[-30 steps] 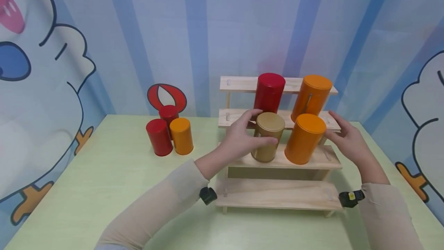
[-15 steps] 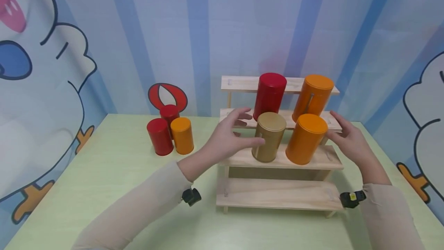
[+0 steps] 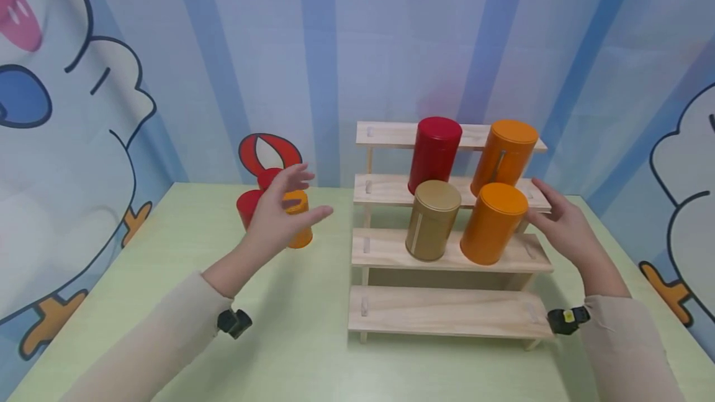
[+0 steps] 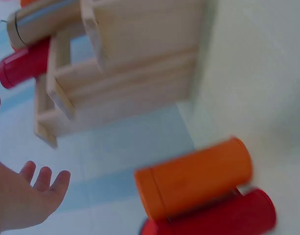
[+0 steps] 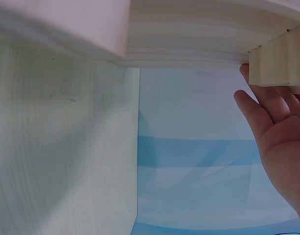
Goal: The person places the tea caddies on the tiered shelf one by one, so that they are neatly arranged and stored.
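Observation:
My left hand is spread with nothing in it. In the head view it overlaps a group of three small tins at the table's back left: an orange tin, a red tin and another red tin behind. The left wrist view has its fingers apart from the orange tin. At the right end of a wooden stepped rack, my right hand rests its fingertips against a shelf. The right wrist view shows some fingers extended, partly hidden behind a wooden end piece.
On the rack stand a large red tin, a large orange tin, a gold tin and another orange tin. The rack stands on a pale green table. A blue striped curtain hangs behind.
My left hand has come away from the gold tin and moved left to the small tins. The gold tin stays on its shelf, and the right hand has kept its place.

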{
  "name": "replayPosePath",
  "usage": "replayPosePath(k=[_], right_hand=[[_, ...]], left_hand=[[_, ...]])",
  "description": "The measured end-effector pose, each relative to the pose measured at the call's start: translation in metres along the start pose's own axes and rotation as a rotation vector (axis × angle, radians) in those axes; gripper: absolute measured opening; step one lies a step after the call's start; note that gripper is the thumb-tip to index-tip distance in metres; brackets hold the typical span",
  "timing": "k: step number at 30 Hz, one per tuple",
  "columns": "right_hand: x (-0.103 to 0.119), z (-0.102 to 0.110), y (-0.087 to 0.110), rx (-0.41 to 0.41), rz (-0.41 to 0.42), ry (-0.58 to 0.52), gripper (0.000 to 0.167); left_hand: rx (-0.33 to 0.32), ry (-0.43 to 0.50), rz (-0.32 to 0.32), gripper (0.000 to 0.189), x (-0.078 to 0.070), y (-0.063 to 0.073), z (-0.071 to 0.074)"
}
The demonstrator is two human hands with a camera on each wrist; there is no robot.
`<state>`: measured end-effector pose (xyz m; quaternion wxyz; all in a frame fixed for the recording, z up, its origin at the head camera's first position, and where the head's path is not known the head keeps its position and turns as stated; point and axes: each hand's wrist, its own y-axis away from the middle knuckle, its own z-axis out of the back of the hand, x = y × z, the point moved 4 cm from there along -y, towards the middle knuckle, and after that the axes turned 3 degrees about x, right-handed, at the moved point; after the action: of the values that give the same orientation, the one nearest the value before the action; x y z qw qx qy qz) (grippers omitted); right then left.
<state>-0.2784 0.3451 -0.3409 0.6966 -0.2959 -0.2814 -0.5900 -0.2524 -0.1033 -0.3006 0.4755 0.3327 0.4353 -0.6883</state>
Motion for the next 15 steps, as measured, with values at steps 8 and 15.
replayPosePath(k=[8, 15], right_hand=[[-0.001, 0.001, 0.004, -0.001, -0.021, 0.003, 0.074], [0.002, 0.001, 0.002, -0.001, -0.026, 0.003, 0.076]], left_hand=[[-0.050, -0.084, 0.074, 0.075, 0.037, 0.005, 0.038], [-0.145, -0.164, 0.112, 0.080, 0.059, 0.005, 0.062]])
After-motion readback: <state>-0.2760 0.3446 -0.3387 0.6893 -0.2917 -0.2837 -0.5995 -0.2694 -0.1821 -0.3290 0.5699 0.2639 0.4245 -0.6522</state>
